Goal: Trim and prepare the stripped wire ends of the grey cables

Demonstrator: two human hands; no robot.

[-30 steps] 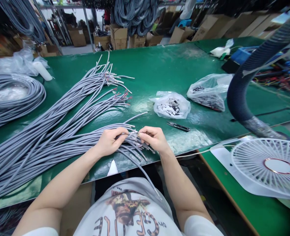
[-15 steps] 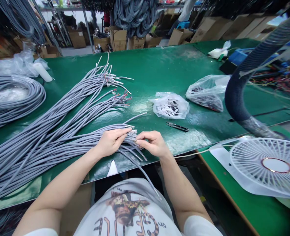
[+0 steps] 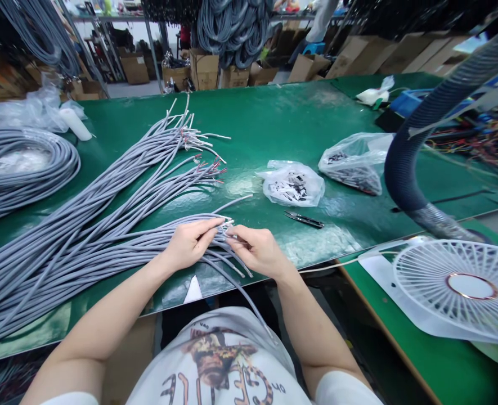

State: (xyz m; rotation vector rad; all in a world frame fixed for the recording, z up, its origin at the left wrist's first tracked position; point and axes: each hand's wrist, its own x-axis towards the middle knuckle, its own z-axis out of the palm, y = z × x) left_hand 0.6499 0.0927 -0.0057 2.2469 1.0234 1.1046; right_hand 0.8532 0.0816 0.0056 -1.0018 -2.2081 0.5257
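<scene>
A person is working with gray cables, and the front bunch (image 3: 126, 253) is lying along the near side of the green desk (image 3: 274, 112), with its cut ends (image 3: 227, 223) sitting right at the fingers. The left hand (image 3: 192, 242) is touching the bunch with its thumb and pointing finger held close together, and the right hand (image 3: 255, 247) is meeting it from the other side with its fingers narrow too. I cannot tell if either one is really pinching a wire, because the bits are too tiny. They seem to be picking at the cable ends, one small bit at a time. The next move seems to be calling for a soft, neat pinch on just one end. The other ends are crowding close, so grabbing the wrong one looks easy. One loose cable (image 3: 249, 301) is hanging over the front edge, between the arms, and could be getting bumped. Two more bunches, a middle one (image 3: 181, 179) and a back one (image 3: 134, 149), are lying farther away. Black snips (image 3: 304, 219) are resting near a bag of little black and white parts (image 3: 293, 185), and a white fan (image 3: 455, 287) is standing off to the right.
</scene>
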